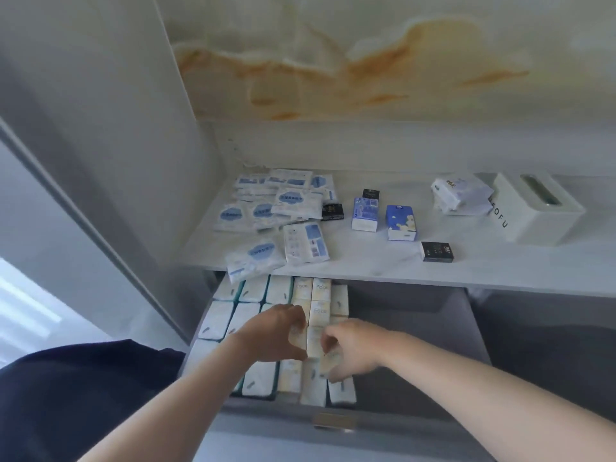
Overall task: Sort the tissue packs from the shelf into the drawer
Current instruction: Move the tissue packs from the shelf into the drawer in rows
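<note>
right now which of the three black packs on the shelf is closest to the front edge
The rightmost black pack, lying alone near the edge; the other two sit farther back.

Pale grey cabinet niche [366, 148], lit from left.
Back panel [366, 61] in marble-look finish, cream w/ amber-orange veins. Matte grey side panel [116, 128] at left. White marbled shelf [500, 268] across niche, grey cabinet front [550, 328] below at right. Blown-out bright patch [26, 311] low left; window or lit floor, can't tell.
</note>
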{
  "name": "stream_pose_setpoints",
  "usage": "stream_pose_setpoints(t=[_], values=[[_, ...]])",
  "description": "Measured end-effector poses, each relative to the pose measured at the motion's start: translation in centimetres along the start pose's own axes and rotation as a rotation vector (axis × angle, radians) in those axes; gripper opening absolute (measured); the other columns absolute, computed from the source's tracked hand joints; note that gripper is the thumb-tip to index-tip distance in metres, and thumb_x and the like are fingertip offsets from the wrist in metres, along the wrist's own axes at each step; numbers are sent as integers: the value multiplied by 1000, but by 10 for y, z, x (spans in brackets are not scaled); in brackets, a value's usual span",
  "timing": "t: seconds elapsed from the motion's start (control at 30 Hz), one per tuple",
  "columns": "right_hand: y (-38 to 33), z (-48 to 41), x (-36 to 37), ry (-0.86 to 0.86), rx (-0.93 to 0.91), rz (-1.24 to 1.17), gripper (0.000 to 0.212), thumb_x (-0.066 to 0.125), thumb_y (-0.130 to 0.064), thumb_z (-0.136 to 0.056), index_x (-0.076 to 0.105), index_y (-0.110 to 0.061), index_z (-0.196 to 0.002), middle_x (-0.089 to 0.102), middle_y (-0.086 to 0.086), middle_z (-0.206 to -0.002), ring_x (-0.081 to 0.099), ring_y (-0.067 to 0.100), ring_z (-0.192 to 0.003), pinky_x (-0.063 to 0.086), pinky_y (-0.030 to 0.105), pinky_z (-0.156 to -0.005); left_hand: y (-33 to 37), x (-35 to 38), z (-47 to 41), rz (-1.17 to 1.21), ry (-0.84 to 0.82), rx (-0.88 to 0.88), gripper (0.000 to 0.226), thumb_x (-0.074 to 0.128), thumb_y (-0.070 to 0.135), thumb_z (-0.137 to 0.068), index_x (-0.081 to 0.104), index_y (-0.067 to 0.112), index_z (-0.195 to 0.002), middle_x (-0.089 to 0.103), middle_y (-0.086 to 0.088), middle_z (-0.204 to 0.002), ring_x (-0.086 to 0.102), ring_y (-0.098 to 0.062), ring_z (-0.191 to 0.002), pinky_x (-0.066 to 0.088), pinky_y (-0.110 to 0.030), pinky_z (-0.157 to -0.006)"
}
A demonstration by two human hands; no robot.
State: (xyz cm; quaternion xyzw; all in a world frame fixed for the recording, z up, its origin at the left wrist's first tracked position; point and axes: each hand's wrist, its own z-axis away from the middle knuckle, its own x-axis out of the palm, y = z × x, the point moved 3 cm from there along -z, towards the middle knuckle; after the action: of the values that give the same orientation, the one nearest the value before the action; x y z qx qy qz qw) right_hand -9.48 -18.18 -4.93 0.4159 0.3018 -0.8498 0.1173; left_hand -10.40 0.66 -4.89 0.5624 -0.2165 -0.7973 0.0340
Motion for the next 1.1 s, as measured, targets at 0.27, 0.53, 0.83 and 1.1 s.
stream_pose_setpoints(t=[0.27, 0.53, 0.83, 1.1], values=[[-18, -8, 49, 2, 5, -33, 47, 85, -34, -69, 60, -25, -108, 43, -3, -121, 54, 21, -99, 51, 34, -84, -12, 19, 11, -24, -116, -48, 60, 83, 39, -70, 50, 31, -119, 54, 5, -124, 53, -16, -111, 48, -32, -93], [-15, -20, 62, 201, 123, -166, 51, 86, -35, -70, 60, -22, -112, 36, -6, -113, 53, 20, -92, 42, 23, -74, -6, 19, 4, -19, -98, -59, 60, 81, 41, -73, 50, 28, -122, 55, 6, -124, 51, -15, -112, 44, -28, -88], [0, -24, 20, 257, 285, -562, 17, 52, -14, -93, 60, -22, -105, 64, -1, -104, 69, 18, -71, 48, 24, -47, 9, 6, -7, 44, 74, -24, 59, 81, 46, -71, 53, 25, -119, 60, 8, -118, 52, -10, -94, 41, -21, -77], [12, -37, -5, 250, 406, -1064, 31, 69, -19, -88, 60, -11, -117, 68, 7, -84, 62, 20, -55, 44, 27, -46, 30, 6, -28, 169, 195, 87, 52, 80, 42, -71, 53, 21, -110, 57, 5, -110, 56, -16, -92, 50, -30, -79]])
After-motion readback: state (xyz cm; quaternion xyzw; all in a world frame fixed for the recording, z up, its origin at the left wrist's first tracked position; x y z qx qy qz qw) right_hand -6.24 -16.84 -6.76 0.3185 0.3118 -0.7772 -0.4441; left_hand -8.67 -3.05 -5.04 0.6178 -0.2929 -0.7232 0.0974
